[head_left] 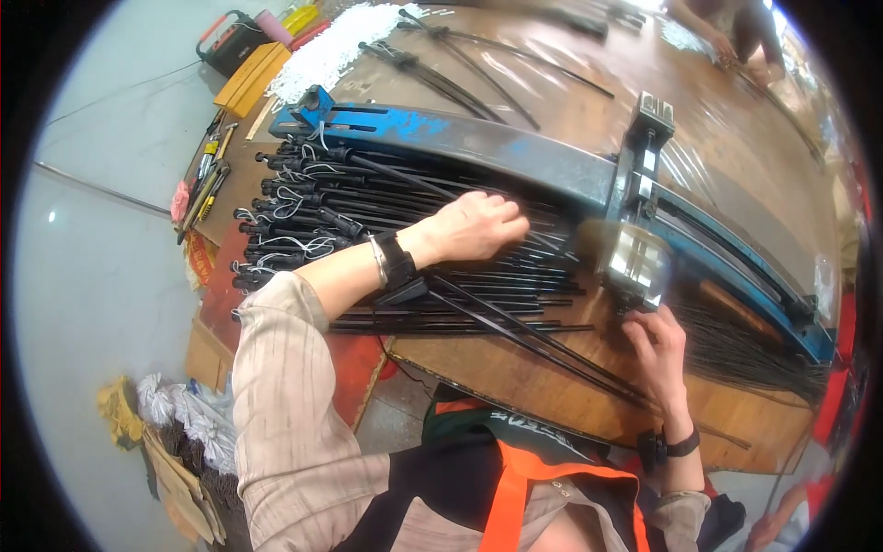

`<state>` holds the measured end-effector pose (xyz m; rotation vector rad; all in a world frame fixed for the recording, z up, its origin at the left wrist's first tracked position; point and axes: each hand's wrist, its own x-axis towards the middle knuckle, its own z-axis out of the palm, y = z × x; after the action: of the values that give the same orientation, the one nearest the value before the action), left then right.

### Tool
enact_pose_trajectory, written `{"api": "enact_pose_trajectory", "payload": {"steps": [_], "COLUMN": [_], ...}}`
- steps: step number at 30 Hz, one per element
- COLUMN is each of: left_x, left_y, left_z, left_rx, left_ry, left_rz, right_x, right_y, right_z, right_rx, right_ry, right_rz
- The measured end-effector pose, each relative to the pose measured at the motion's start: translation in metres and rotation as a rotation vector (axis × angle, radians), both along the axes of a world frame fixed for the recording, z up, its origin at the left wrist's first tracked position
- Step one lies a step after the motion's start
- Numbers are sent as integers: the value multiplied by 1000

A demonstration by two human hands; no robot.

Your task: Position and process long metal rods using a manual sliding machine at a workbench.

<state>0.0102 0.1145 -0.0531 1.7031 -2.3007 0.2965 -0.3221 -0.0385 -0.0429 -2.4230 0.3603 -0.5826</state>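
Note:
My left hand [480, 225] is closed in a fist over a black rod [400, 173], one of many in a pile. The rods [405, 212] lie side by side, with black fittings and white cord loops [292, 198] at their left ends. My right hand [658, 350] has its fingers curled together at the near end of a shiny metal block [636, 262]; what they grip is hidden. This block sits on a blue metal bench fixture [497, 152]. Two longer black rods [524, 336] slant beneath my left wrist toward my right wrist.
Thin dark wires [736, 350] lie right of my right hand. White small pieces [331, 46] are heaped at the far left, beside a yellow box [250, 78]. Hand tools [210, 179] line the table's left edge. At the far right, another person's hand [724, 48] is over the table.

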Motion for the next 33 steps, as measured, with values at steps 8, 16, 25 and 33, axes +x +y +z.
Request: {"api": "enact_pose_trajectory", "payload": {"steps": [8, 16, 25, 33], "left_x": [-85, -111, -154, -176], "left_y": [-6, 8, -29, -111], "left_z": [33, 55, 117, 174], "left_rx": [26, 159, 549, 54], "left_ry": [89, 101, 52, -44], "left_rz": [10, -7, 32, -42], "right_x": [-13, -33, -40, -149], "right_y": [0, 14, -5, -114], "right_z": [-28, -10, 11, -32], "right_rx": [184, -122, -499, -315], "right_ry": [-40, -210, -229, -351], "right_rz": [-262, -138, 55, -683]}}
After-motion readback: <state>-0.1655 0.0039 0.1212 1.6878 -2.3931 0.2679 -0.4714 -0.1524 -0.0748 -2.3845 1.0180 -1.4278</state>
